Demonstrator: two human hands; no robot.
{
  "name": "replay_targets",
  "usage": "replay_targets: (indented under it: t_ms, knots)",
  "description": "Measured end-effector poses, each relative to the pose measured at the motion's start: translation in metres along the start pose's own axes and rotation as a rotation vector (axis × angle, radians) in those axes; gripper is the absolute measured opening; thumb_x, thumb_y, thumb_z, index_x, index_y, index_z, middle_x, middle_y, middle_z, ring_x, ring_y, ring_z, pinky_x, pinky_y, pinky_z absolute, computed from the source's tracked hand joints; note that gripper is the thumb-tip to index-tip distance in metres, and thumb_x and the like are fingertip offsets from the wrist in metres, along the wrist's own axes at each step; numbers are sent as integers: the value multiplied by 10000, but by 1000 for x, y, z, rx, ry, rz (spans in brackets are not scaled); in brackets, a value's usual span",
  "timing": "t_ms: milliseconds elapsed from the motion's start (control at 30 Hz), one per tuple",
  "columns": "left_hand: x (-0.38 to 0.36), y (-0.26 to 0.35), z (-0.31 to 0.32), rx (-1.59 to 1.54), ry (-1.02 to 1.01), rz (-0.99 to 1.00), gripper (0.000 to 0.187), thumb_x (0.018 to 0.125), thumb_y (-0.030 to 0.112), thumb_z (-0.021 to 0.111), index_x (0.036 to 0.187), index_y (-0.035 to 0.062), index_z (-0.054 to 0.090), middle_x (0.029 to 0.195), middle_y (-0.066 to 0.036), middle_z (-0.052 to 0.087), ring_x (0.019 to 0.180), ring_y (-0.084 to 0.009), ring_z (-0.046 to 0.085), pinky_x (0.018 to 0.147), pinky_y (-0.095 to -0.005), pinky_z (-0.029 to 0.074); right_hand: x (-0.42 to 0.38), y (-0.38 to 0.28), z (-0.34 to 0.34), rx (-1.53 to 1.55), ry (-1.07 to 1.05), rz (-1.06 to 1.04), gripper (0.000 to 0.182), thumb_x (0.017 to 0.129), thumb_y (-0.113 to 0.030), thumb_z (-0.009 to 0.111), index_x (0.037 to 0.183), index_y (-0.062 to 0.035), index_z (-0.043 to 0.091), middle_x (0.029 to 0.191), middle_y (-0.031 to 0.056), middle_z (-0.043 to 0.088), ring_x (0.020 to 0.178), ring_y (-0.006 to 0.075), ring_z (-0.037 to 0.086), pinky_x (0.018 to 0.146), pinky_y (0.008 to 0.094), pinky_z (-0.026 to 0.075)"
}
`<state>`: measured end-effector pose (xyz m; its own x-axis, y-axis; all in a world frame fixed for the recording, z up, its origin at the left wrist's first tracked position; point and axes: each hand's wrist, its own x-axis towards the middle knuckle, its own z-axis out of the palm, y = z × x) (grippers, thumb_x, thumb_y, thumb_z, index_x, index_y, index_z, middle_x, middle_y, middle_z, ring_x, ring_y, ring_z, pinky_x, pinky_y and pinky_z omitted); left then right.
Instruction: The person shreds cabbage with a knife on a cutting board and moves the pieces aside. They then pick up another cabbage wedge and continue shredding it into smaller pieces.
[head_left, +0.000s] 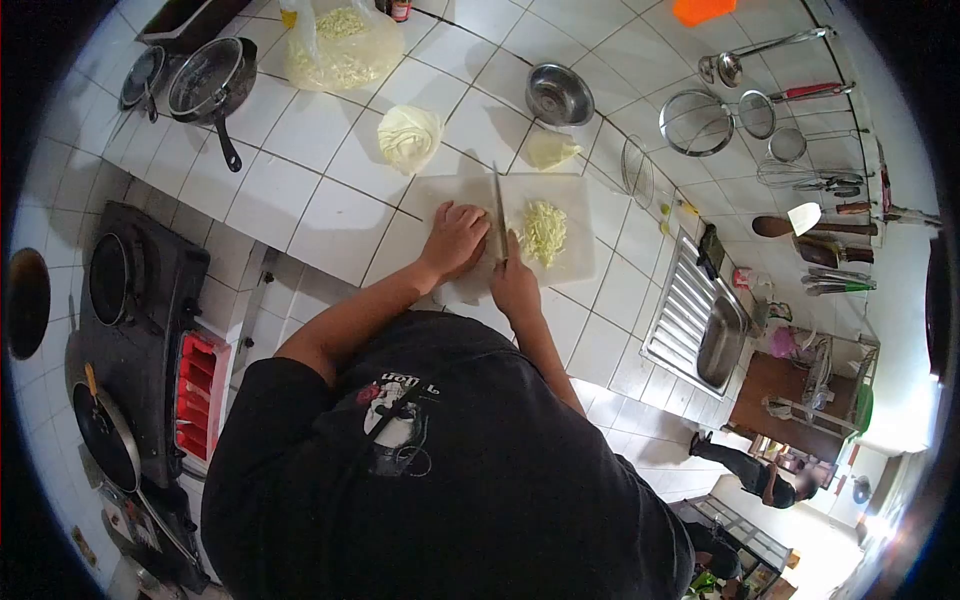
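My right hand (515, 286) is closed round the handle of a kitchen knife (499, 200), its blade pointing away from me over a white cutting board (579, 200). Just left of the blade, my left hand (459, 240) presses down with bent fingers; whatever lies under it is hidden. A heap of shredded cabbage (545, 233) lies on the board to the right of the knife. Beyond the board's far edge is a pale cabbage piece (552, 149). A larger cabbage chunk (410, 138) rests on the tiles at the far left of the board.
A metal bowl (559, 95) and a plastic bag of shredded cabbage (340, 55) stand farther back on the tiled counter. To the left are a frying pan (212, 80) and a stove (150, 340). A sink (722, 340) lies right; utensils hang on the wall. Another person (750, 470) stands beyond.
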<state>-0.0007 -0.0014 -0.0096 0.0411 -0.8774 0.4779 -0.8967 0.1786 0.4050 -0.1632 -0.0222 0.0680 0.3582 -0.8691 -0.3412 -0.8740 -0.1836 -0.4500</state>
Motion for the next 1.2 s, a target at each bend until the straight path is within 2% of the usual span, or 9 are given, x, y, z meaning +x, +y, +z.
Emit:
replay_targets:
  t_ms: [67, 167, 400, 467, 567, 733, 800, 1000, 1200]
  knots:
    - [1, 2, -9, -21, -104, -25, 374, 821, 193, 709, 1185, 124, 663, 1265, -53, 578, 1258, -267, 534, 1097, -557, 357, 5, 13, -2, -33, -6, 55, 679, 962, -170, 493, 1579, -67, 228, 941, 378, 669, 874, 543, 667, 779, 616, 519]
    - [1, 4, -8, -35, -73, -35, 392, 824, 188, 709, 1207, 128, 649, 1265, -53, 578, 1254, -264, 536, 1103, -563, 347, 6, 33, 2, 42, 146, -11, 663, 968, -177, 498, 1572, -59, 252, 942, 369, 672, 874, 537, 665, 785, 608, 515]
    - [-2, -2, 9, 125, 34, 1, 365, 855, 200, 669, 1210, 117, 646, 1137, -80, 592, 1175, -272, 553, 1092, -554, 335, -18, 7, -14, 316, 10, 43, 686, 1009, -226, 520, 1607, -131, 196, 913, 346, 676, 861, 536, 664, 757, 585, 507]
    - [7, 7, -11, -19, -4, -150, 385, 863, 194, 647, 1237, 102, 649, 1118, -101, 591, 1151, -297, 551, 1094, -564, 333, -26, 5, -6, 344, -6, 32, 669, 1024, -241, 515, 1606, -142, 200, 879, 322, 682, 835, 523, 673, 749, 587, 503]
    - [7, 9, -11, -54, 18, -175, 397, 851, 187, 650, 1234, 83, 664, 1110, -116, 589, 1141, -319, 546, 1098, -573, 330, -41, 3, -3, 314, 8, -20, 656, 1029, -243, 519, 1600, -141, 212, 866, 306, 687, 827, 509, 682, 733, 565, 509]
    - [10, 12, -19, -53, -32, -174, 422, 843, 189, 663, 1251, 77, 668, 1102, -119, 585, 1146, -325, 538, 1101, -576, 329, -60, 37, 6, 376, 10, -16, 532, 1034, -264, 540, 1514, -106, 371, 835, 273, 687, 804, 474, 695, 708, 521, 517]
    - [10, 12, -21, -27, -33, -163, 426, 843, 190, 664, 1255, 77, 669, 1103, -119, 581, 1145, -326, 535, 1101, -576, 330, -72, 54, 2, 358, 11, -7, 447, 1037, -283, 553, 1434, -89, 479, 811, 233, 689, 749, 407, 700, 691, 489, 520]
    - [10, 11, -20, -6, -33, -146, 461, 826, 164, 655, 1278, 78, 671, 1093, -136, 590, 1129, -343, 533, 1078, -560, 347, -111, 60, -50, 331, -164, 187, 407, 1041, -305, 573, 1380, -82, 553, 824, 190, 693, 725, 269, 652, 699, 421, 529]
    - [8, 9, -21, -45, -78, -141, 505, 806, 134, 622, 1306, 78, 658, 1127, -133, 580, 1146, -337, 519, 1079, -550, 334, -118, 87, -33, 323, -225, 79, 418, 1036, -309, 581, 1380, -73, 572, 980, 249, 728, 923, 372, 725, 808, 456, 540]
